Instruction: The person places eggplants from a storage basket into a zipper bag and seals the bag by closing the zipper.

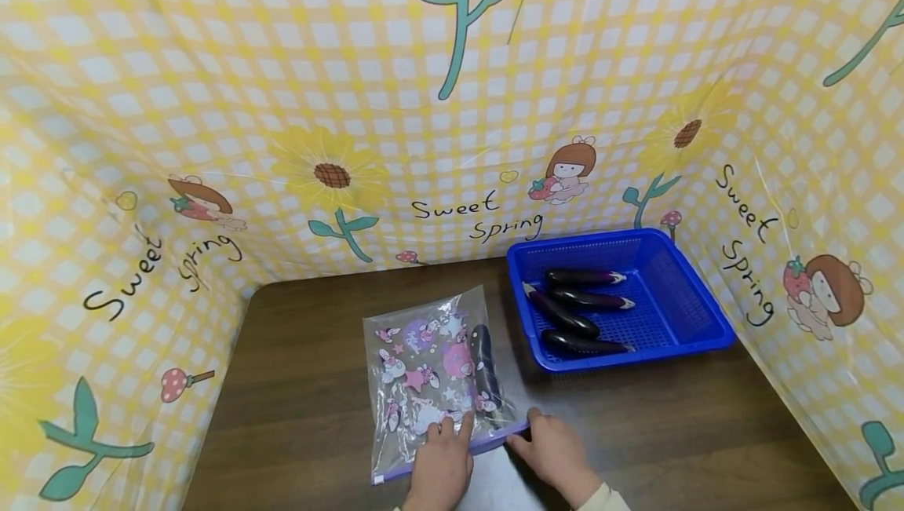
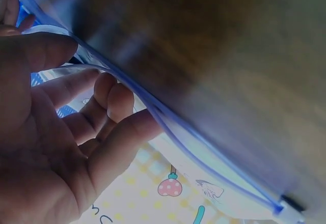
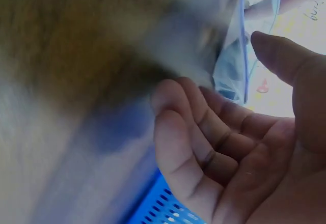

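A clear zip bag [image 1: 395,425] with pink and purple cartoon prints lies on the table, its purple zip edge [image 1: 487,443] towards me. One dark eggplant [image 1: 484,362] lies inside along the right side. My left hand [image 1: 441,464] rests its fingers on the bag by the opening; in the left wrist view the two purple strips [image 2: 204,163] stand apart near the slider [image 2: 289,211]. My right hand [image 1: 554,452] holds the bag's near right corner, with thumb [image 3: 277,56] and fingers on either side of it. Whether that grip is tight is hard to tell.
A blue plastic basket [image 1: 678,323] stands at the back right with several eggplants [image 1: 561,311] in its left half. The brown wooden table [image 1: 282,385] is enclosed by a yellow checked cloth [image 1: 395,142] at the back and sides.
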`<state>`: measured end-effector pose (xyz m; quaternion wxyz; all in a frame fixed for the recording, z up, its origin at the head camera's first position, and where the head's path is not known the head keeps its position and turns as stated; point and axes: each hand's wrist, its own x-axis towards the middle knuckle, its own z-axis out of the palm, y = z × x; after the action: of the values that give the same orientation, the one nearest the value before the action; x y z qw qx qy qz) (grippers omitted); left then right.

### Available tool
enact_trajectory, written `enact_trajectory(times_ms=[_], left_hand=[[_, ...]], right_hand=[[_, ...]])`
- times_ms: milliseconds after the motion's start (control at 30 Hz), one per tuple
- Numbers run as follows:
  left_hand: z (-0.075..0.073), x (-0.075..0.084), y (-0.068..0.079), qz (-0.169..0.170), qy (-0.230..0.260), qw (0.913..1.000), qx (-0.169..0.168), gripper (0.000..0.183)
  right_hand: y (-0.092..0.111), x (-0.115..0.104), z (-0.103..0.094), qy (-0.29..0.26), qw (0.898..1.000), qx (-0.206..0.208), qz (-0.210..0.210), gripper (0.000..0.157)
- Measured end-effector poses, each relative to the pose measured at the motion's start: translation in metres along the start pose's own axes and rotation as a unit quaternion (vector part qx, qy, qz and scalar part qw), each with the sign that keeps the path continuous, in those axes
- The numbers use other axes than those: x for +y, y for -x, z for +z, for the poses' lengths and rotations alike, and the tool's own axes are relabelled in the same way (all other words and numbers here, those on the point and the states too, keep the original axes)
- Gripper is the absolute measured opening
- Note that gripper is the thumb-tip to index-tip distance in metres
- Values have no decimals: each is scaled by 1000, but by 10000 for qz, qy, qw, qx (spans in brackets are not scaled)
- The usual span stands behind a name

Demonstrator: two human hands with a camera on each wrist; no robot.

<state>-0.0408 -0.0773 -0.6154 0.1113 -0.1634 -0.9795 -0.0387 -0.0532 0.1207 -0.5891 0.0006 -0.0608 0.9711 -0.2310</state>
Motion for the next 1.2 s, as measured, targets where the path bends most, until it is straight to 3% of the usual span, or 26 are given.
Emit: enact_trajectory(times_ms=[333, 567, 933, 1100, 1200], left_hand=[[-4, -3, -1, 61, 11, 10000, -57, 53], [-4, -3, -2, 80, 48, 10000, 20, 53], [-8, -1, -2, 135, 117, 9998, -31, 52], [-10, -1, -2, 101, 111, 9998, -95, 52], [-11, -2, -2, 83, 60, 9999, -57, 51]], right_hand=[[-10, -11, -47, -15, 9976, -6, -698, 32], [-35, -11, -90, -76, 9921, -139, -1246, 28], [-87, 23, -140, 317, 9857, -458, -1593, 24], [-103, 42, -152, 802, 9753, -436, -2010, 17], [-114, 54, -156, 1032, 9675, -681, -2204, 15]])
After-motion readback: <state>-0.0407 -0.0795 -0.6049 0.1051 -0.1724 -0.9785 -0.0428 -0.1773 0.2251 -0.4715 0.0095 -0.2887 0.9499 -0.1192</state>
